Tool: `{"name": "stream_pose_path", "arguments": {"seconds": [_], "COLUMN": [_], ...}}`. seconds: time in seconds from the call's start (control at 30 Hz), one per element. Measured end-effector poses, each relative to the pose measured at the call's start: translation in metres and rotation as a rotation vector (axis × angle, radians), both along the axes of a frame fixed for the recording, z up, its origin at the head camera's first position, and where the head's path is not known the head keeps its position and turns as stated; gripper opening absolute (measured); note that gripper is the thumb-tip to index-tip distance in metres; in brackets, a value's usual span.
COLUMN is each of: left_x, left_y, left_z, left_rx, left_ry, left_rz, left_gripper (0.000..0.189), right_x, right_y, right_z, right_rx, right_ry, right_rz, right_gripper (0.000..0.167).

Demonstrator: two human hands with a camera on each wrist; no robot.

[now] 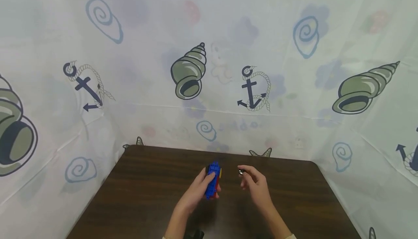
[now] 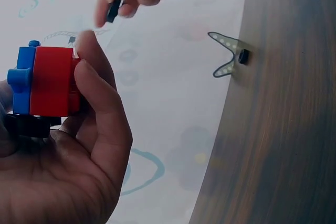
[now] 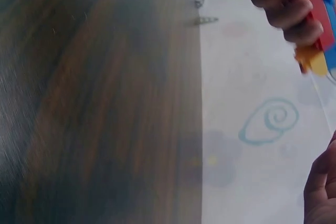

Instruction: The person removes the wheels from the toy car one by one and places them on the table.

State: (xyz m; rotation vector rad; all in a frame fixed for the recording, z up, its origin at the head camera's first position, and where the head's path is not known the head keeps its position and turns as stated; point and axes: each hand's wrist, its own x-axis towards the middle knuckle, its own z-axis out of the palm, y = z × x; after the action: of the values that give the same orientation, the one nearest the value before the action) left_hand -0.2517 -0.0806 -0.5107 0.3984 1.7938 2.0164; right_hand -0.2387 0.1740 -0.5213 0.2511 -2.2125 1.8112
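A toy vehicle (image 1: 212, 181) of blue, red and yellow plastic is gripped in my left hand (image 1: 195, 192), long and upturned, with the thumb across its blue side. In the left wrist view a black part sits under the blue and red body (image 2: 51, 81). To its right my right hand (image 1: 258, 186) pinches a small black wheel-like piece (image 1: 241, 171) with a shiny middle between thumb and fingertips, apart from the toy. Only part of the right hand (image 3: 321, 184) appears at the edge of the right wrist view, where the piece is hidden.
Both hands are above a dark brown wooden table (image 1: 147, 181). A small black piece (image 2: 243, 56) shows near the table's edge in the left wrist view. A black object (image 1: 198, 234) pokes in at the bottom. White cloth (image 1: 225, 130) printed with shells and anchors surrounds the table.
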Motion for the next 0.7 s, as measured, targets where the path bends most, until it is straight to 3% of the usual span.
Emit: {"name": "stream_pose_path", "arguments": {"seconds": [0.37, 0.53, 0.7], "left_x": [-0.002, -0.004, -0.005], "left_y": [-0.002, -0.003, -0.003], "left_z": [0.004, 0.002, -0.006], "left_rx": [-0.013, -0.007, -0.012], "left_ry": [0.014, 0.011, 0.018], "left_rz": [0.005, 0.005, -0.007], "left_gripper": [0.062, 0.066, 0.065], "right_x": [-0.016, -0.025, -0.028], "right_y": [0.048, 0.068, 0.083], "right_z": [0.003, -0.001, -0.007], "right_rx": [0.044, 0.105, 0.179], "right_ry": [-0.004, -0.003, -0.060], "right_rz": [-0.135, -0.123, -0.126], "right_gripper": [0.026, 0.025, 0.037]}}
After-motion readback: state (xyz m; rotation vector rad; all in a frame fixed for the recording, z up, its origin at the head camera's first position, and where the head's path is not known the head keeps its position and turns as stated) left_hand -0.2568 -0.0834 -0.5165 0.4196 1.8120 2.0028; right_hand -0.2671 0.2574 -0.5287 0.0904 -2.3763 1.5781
